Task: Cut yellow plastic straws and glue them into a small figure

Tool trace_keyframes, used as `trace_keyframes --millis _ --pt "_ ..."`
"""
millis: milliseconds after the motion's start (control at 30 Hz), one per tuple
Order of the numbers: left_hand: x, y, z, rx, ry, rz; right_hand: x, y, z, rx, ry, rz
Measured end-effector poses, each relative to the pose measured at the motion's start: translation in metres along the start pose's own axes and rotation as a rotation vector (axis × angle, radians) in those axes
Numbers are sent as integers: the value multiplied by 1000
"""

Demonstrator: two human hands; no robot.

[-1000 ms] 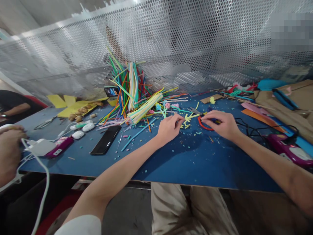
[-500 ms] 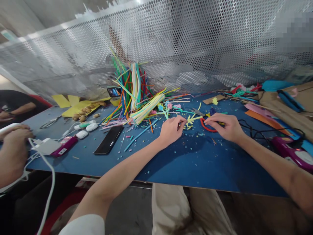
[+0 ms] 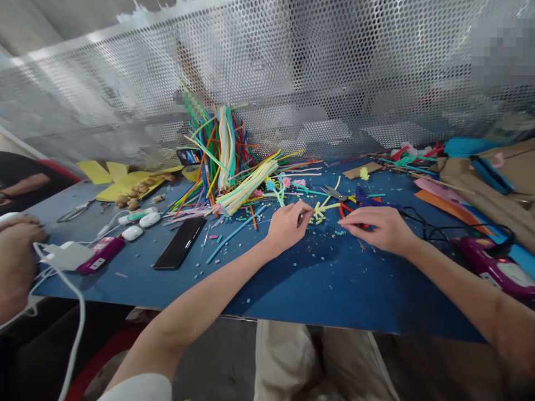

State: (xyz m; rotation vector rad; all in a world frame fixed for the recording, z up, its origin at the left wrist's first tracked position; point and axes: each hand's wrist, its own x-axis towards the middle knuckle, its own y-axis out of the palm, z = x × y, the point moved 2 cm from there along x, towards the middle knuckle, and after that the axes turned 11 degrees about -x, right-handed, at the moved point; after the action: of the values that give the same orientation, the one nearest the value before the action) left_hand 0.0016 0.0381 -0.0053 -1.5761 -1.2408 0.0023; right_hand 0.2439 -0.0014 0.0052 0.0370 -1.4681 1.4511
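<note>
My left hand (image 3: pixel 289 225) pinches the left end of a pale yellow branched piece (image 3: pixel 321 209), which looks made of fuzzy stems and points right. Just right of it, my right hand (image 3: pixel 376 227) has its thumb and fingers pressed together; anything between the fingertips is too small to make out. Behind my right hand lie pliers (image 3: pixel 335 194) with red handles, partly covered by the hand. Small pink, blue and teal fuzzy flowers (image 3: pixel 286 182) rest behind my left hand. A yellow fuzzy piece (image 3: pixel 364 174) lies farther back on brown card.
Many coloured fuzzy stems (image 3: pixel 225 150) are heaped at the back. A black phone (image 3: pixel 179 243), white cables and a purple device (image 3: pixel 101 254) lie left on the blue table (image 3: pixel 292 295). Another person's hand (image 3: pixel 19 262) is at the left edge. Another purple device (image 3: pixel 497 264) sits right.
My right hand has come away from the yellow piece's right end and sits slightly lower. My left hand keeps its pinch. The view has shifted slightly.
</note>
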Motion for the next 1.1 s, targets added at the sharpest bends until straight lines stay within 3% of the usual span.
trace_keyframes --millis 333,567,800,1100 --pt "-1 1 3 -15 -10 24 3 3 28 13 -178 105" --pt "0 -1 3 -44 23 7 2 0 30 -39 -260 27" --pt "-2 -1 1 -31 49 -5 0 -7 18 -24 -203 -107" --pt "-3 3 -2 -78 36 24 1 -3 -9 -48 27 -78"
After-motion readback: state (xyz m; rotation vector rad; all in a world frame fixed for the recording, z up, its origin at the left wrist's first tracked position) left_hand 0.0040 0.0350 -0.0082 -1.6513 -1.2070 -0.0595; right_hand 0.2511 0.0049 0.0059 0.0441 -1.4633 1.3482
